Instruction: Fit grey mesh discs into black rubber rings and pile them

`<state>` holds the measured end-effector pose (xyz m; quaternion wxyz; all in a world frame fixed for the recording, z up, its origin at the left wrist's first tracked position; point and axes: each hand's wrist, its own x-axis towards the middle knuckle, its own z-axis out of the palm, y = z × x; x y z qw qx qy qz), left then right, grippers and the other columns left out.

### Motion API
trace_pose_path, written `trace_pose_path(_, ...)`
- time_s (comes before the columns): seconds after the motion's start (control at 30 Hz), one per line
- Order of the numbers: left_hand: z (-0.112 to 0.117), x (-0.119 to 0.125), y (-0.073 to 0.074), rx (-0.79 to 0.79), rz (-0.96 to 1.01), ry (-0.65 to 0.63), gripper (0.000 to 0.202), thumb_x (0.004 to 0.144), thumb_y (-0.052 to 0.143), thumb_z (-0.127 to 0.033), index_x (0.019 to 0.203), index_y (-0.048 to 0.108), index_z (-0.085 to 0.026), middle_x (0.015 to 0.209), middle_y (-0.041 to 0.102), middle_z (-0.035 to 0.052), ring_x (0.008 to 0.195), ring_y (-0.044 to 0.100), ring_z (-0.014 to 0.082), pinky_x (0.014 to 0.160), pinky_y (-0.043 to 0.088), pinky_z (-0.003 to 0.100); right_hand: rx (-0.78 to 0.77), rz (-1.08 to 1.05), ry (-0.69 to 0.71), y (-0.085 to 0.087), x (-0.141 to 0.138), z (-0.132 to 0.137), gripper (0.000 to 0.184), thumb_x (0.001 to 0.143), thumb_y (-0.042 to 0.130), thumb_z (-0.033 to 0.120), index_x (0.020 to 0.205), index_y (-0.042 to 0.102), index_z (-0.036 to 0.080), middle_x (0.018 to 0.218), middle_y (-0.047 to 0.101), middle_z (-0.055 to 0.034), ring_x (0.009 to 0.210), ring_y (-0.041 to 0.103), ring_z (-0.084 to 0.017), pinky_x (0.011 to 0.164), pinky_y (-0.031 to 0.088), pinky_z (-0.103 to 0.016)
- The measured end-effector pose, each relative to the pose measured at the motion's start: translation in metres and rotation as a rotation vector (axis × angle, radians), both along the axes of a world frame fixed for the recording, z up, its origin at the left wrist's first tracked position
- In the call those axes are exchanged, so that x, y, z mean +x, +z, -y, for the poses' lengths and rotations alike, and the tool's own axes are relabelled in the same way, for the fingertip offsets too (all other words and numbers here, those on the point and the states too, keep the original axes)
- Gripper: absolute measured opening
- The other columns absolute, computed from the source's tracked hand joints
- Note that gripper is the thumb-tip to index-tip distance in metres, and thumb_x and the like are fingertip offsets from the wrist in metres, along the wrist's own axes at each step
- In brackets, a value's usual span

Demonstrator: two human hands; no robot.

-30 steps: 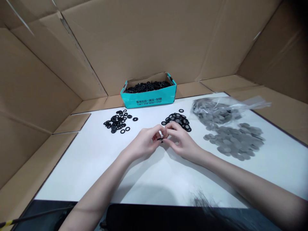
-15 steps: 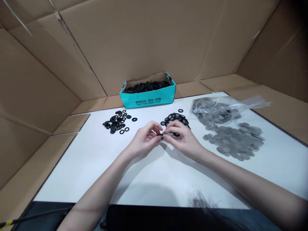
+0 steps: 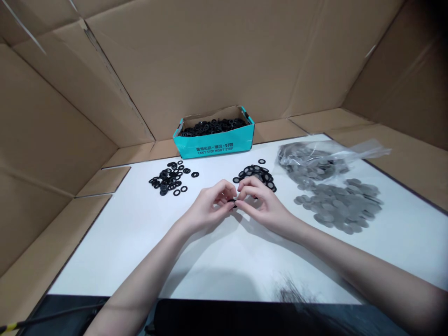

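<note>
Between the thumbs and fingers of both hands is a small black ring (image 3: pixel 232 202), partly covered by the fingertips. My left hand (image 3: pixel 214 204) pinches it from the left and is closed. From the right, my right hand (image 3: pixel 259 201) is closed on its other edge, the two thumbs almost touching. Whether a grey disc sits inside the held ring cannot be made out. Just behind my right hand lies a pile of black rings with grey discs in them (image 3: pixel 257 171). Loose black rings (image 3: pixel 168 177) lie in a pile to the left.
A turquoise cardboard box (image 3: pixel 215 145) full of black rings stands at the back. On the right are a heap of grey discs (image 3: pixel 343 205) and a clear plastic bag (image 3: pixel 311 161) of more discs. Cardboard walls (image 3: pixel 224 56) enclose the white table (image 3: pixel 122 242).
Both hands stay together on the ring and have shifted slightly toward me. The right fingers are more curled and raised. The piles look the same.
</note>
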<state>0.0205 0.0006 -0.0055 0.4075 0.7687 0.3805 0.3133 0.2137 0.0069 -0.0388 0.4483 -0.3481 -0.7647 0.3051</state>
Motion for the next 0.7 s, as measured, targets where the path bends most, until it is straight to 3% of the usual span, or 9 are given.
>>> trace_pose_path(0.17, -0.002, -0.0039, 0.001, 0.023, -0.064, -0.045, 0.006, 0.087, 0.056, -0.017, 0.092, 0.053, -0.019, 0.084, 0.059, 0.0, 0.072, 0.056, 0.0097, 0.068, 0.047, 0.021, 0.053, 0.012, -0.019, -0.0017, -0.0016, 0.0017, 0.013, 0.087, 0.061, 0.02, 0.074, 0.057, 0.021, 0.097, 0.056, -0.0068, 0.097, 0.059, -0.021, 0.088, 0.049, -0.039)
trace_pose_path(0.5, -0.0035, -0.0005, -0.0036, 0.027, -0.027, 0.03, 0.012, 0.082, 0.061, -0.017, 0.091, 0.053, -0.018, 0.085, 0.06, -0.0003, 0.073, 0.056, 0.0098, 0.071, 0.049, 0.023, 0.163, 0.144, -0.087, -0.0057, 0.0029, -0.0047, 0.009, 0.087, 0.063, 0.024, 0.08, 0.068, 0.021, 0.097, 0.062, -0.0092, 0.096, 0.057, -0.026, 0.087, 0.046, -0.047)
trace_pose_path(0.7, -0.0029, 0.0018, -0.0048, 0.046, 0.007, 0.052, 0.009, 0.083, 0.06, -0.017, 0.089, 0.053, -0.018, 0.084, 0.059, 0.0, 0.071, 0.054, 0.0096, 0.069, 0.047, 0.024, 0.124, 0.161, -0.057, -0.0059, 0.0042, -0.0069, 0.012, 0.087, 0.063, 0.021, 0.076, 0.065, 0.02, 0.099, 0.063, -0.009, 0.096, 0.057, -0.025, 0.087, 0.046, -0.047)
